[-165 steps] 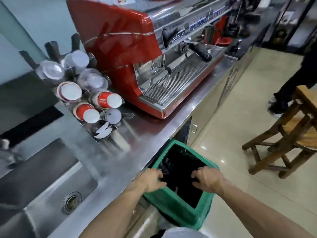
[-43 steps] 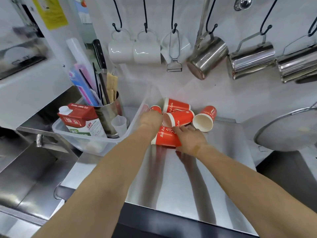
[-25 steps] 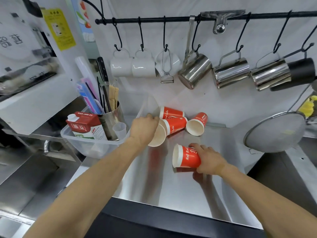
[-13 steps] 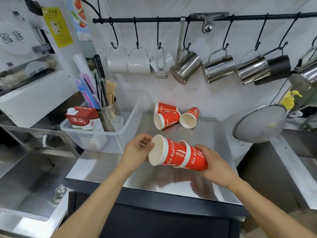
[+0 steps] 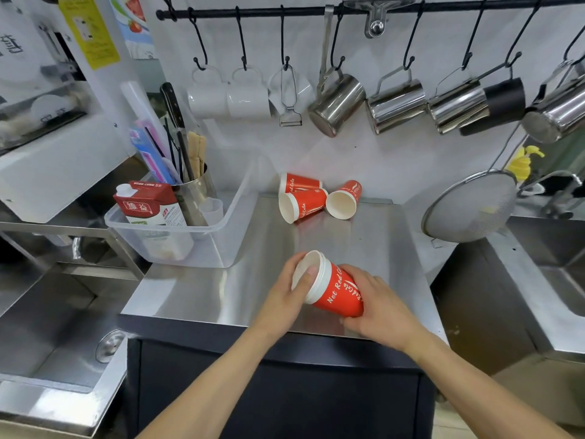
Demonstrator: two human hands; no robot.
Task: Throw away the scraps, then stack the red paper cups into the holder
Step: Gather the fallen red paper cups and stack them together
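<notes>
since half a second ago the two separate red cups have been pushed fully together: only a double white rim now shows at the mouth of the nested cups (image 5: 332, 288), held tilted just above the front part of the steel counter (image 5: 364, 245). left hand (image 5: 286, 299) is closed around the mouth end, thumb laid across the open rim, fingers hidden behind the cup wall. right hand (image 5: 376, 304) is wrapped around the base end, fingers curled under the red wall with its white "net red cola" lettering. both hands are gripping the same stack, mouth pointing up and to the left.

three loose red cups (image 5: 316, 198) lie on their sides at the back of the counter against the wall, touching one another, mouths facing forward; they sit in the same place as before. just left of them stands a clear plastic tub (image 5: 221, 236) holding a red milk carton (image 5: 148, 205) and a steel utensil pot (image 5: 194, 198). white mugs (image 5: 228, 99) and steel jugs (image 5: 395, 104) hang on hooks from a black rail (image 5: 285, 11) above. a mesh strainer (image 5: 471, 205) leans at the right. no cup holder is visible in this view.
</notes>
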